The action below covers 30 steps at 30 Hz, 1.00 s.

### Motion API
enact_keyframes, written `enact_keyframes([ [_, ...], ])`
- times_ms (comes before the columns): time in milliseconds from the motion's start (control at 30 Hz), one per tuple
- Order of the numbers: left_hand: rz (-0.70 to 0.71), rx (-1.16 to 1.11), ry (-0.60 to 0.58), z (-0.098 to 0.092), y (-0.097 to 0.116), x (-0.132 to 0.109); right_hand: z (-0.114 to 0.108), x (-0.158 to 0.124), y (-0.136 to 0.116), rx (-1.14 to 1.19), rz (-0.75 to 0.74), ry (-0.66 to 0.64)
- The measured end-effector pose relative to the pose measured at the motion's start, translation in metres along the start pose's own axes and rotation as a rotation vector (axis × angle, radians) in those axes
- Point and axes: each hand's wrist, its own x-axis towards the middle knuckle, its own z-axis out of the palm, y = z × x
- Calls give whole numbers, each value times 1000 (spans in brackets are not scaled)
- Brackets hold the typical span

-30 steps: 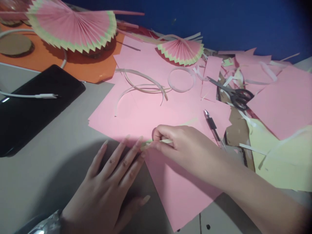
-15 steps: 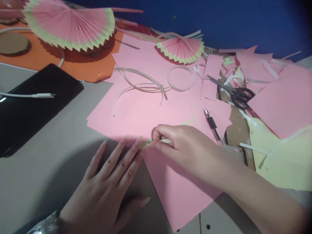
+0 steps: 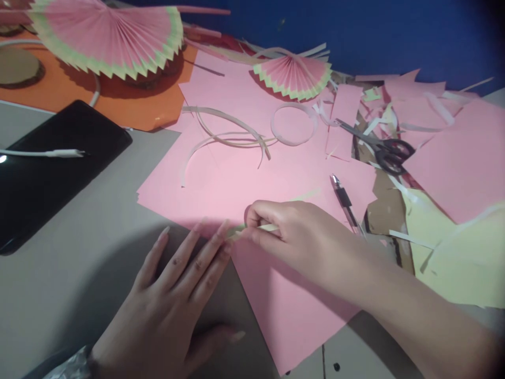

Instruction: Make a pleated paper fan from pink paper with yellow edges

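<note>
A: Start big. What covers the table?

B: Grey top, and over most of it a pink sheet, running from the centre down toward 6 o'clock. At 3 o'clock lies a yellow sheet, with more pink scraps above it at 2 o'clock. An orange sheet sits at 11 o'clock.

A: And the dark slab on the side?

B: A black tablet at 9 o'clock, with a white cable lying across it.

A: The fans?

B: Two pleated pink ones with yellow-green edges. The big fan is at 11 o'clock, over the orange sheet; the small fan is at 12 o'clock, on the pink.

A: Now the hands.

B: The left hand lies flat at 7 o'clock, fingers spread a little and pressed down, tips at the near edge of the pink sheet. The right hand comes in from 4 o'clock, thumb and forefinger pinching a thin pale strip. That strip lies on the pink sheet, dead centre, its near end just beside the left fingertips; whether they touch it, I cannot tell.

A: Smaller bits?

B: Scissors at 2 o'clock, among the scraps. Curled paper strips and a paper ring at 12 o'clock, below the small fan. A pen just beside the right hand, at its 1 o'clock.
</note>
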Motion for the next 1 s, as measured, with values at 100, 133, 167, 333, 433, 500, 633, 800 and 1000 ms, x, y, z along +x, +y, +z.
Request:
enact_keyframes([
  [100, 24, 15, 12, 0, 0, 0, 0, 0, -1, 6, -3, 1],
  [133, 23, 15, 13, 0, 0, 0, 0, 0, -1, 6, 0, 1],
  [167, 19, 12, 16, 0, 0, 0, 0, 0, -2, 2, 6, 1],
  [333, 7, -8, 13, 0, 0, -1, -2, 0, -5, 0, 25, -2],
  [433, 14, 0, 12, -1, 1, -1, -2, 0, -6, -3, 35, -12],
  [500, 8, 11, 24, -1, 1, -1, -2, -1, -6, -8, 39, -17],
  [633, -37, 20, 15, -1, 3, 0, -2, -1, -6, -15, 19, -18],
  [800, -73, 44, 46, -1, 4, 1, -3, -3, -6, -39, 12, -2],
  [1000, -40, 62, 14, -1, 4, 2, 0, -5, -2, -12, -29, 37],
])
